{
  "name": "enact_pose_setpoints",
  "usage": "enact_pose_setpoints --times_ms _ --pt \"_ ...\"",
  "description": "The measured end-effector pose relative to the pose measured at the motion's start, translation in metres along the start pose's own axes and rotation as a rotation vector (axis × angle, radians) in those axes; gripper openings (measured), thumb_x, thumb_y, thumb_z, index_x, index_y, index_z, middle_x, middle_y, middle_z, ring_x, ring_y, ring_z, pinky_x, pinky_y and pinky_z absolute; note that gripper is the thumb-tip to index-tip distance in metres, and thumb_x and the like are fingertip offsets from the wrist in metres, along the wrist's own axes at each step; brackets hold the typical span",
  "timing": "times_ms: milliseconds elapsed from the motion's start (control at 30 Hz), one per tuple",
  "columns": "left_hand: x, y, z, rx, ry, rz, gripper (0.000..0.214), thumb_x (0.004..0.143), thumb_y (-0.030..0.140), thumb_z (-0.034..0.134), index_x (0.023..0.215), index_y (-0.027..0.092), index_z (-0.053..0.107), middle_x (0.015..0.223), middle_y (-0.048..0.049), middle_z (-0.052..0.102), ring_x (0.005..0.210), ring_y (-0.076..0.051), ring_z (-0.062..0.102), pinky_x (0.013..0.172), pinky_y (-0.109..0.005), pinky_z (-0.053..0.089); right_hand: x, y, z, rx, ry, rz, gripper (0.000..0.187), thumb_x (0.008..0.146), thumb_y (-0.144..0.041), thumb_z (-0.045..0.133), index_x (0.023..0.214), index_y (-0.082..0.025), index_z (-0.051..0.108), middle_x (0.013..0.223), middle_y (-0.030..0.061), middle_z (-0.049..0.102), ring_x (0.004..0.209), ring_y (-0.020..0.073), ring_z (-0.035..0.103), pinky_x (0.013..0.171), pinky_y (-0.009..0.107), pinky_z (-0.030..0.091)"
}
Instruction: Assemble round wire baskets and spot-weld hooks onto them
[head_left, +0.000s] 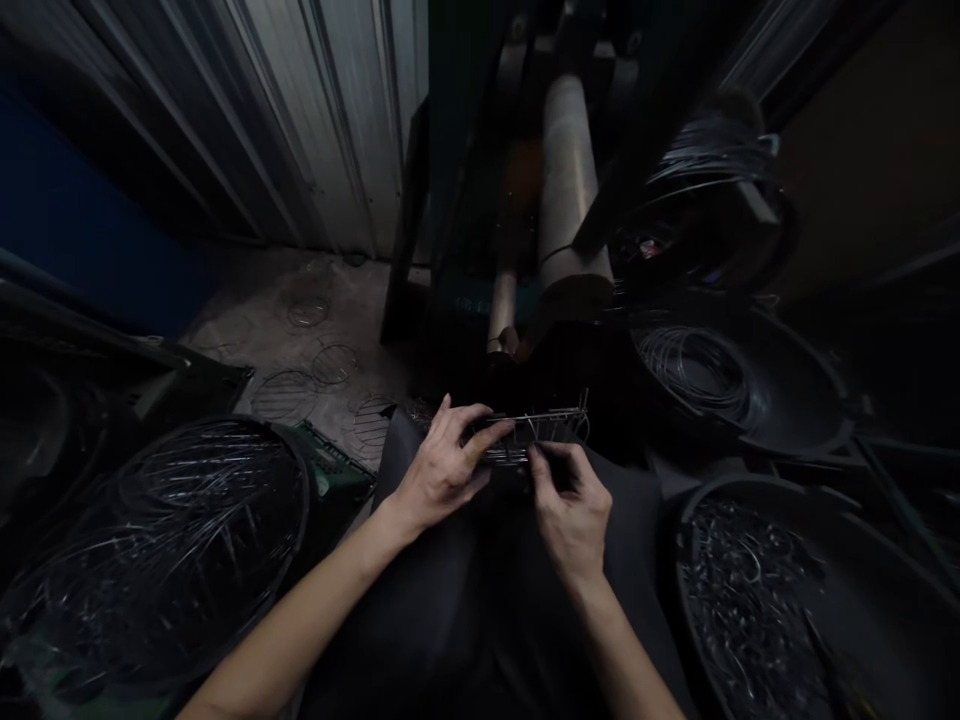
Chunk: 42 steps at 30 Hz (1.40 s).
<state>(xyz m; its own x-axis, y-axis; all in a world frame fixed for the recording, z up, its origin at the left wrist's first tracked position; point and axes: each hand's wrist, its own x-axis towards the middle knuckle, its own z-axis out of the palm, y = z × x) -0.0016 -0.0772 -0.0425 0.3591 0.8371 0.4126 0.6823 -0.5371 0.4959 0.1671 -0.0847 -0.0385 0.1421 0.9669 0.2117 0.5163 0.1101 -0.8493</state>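
A small metal wire frame is in front of the machine, above my lap. My left hand grips its left end, fingers over the top wires and thumb lifted. Close to the lower wires, my right hand is closed in a pinch at the frame's near side. Whatever sits between the right fingertips is too small and dark to make out. A dark apron covers my lap beneath both hands.
A machine with a thick metal cylinder stands ahead. Left is a tub of wire pieces; right are a basin of small bent metal pieces and a basin with coiled wire. Round wire grids lie on the floor.
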Motion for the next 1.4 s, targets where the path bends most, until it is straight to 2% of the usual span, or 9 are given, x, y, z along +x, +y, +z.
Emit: enact_pose_setpoints --times_ms 233,533,767,1100,1300,1400 --pt "0.012 -0.011 0.001 0.02 0.085 0.045 0.064 0.079 0.013 0.056 0.137 0.027 0.032 0.122 -0.0101 0.047 0.116 -0.024 0.05 0.108 -0.059 0.027 0.013 0.005 0.017 0.066 0.096 -0.041 0.013 0.084 -0.031 0.059 0.082 -0.019 0.063 0.076 0.0001 0.064 0.071 0.0134 0.059 0.07 0.025 0.046" --pt "0.027 -0.021 -0.002 0.03 0.192 0.06 0.055 0.079 0.016 0.059 0.131 0.021 0.04 0.12 -0.0114 0.049 0.115 -0.023 0.051 0.109 -0.055 0.029 0.029 0.005 0.036 0.132 0.2 -0.136 0.011 0.085 -0.028 0.059 0.084 -0.018 0.062 0.078 0.0004 0.063 0.074 0.0128 0.059 0.071 0.025 0.046" --pt "0.034 -0.029 -0.001 0.019 0.216 0.076 0.058 0.081 0.018 0.058 0.135 0.024 0.035 0.122 -0.0098 0.051 0.115 -0.022 0.051 0.109 -0.054 0.03 0.039 0.007 0.042 0.135 0.22 -0.165 0.01 0.085 -0.028 0.059 0.083 -0.018 0.062 0.077 0.0004 0.063 0.073 0.0128 0.059 0.071 0.025 0.046" --pt "0.04 -0.039 -0.001 0.065 0.239 0.112 0.053 0.081 0.019 0.058 0.131 0.021 0.04 0.123 -0.0108 0.052 0.115 -0.023 0.051 0.109 -0.054 0.029 0.047 0.014 0.049 0.137 0.221 -0.226 0.008 0.085 -0.026 0.059 0.085 -0.019 0.061 0.079 0.0007 0.063 0.074 0.0132 0.06 0.072 0.026 0.047" --pt "0.039 -0.044 -0.001 0.112 0.266 0.146 0.05 0.081 0.019 0.058 0.127 0.025 0.04 0.122 -0.0088 0.053 0.114 -0.022 0.054 0.108 -0.057 0.029 0.048 0.012 0.055 0.107 0.241 -0.238 0.011 0.086 -0.028 0.056 0.084 -0.018 0.06 0.076 0.0008 0.062 0.072 0.0136 0.059 0.07 0.027 0.049" --pt "0.042 -0.045 0.0 0.099 0.277 0.151 0.052 0.078 0.019 0.062 0.125 0.023 0.04 0.123 -0.0096 0.052 0.115 -0.023 0.053 0.108 -0.058 0.028 0.047 0.003 0.046 0.113 0.191 -0.26 0.013 0.086 -0.028 0.055 0.086 -0.018 0.062 0.08 0.0021 0.065 0.076 0.0142 0.062 0.073 0.028 0.05"
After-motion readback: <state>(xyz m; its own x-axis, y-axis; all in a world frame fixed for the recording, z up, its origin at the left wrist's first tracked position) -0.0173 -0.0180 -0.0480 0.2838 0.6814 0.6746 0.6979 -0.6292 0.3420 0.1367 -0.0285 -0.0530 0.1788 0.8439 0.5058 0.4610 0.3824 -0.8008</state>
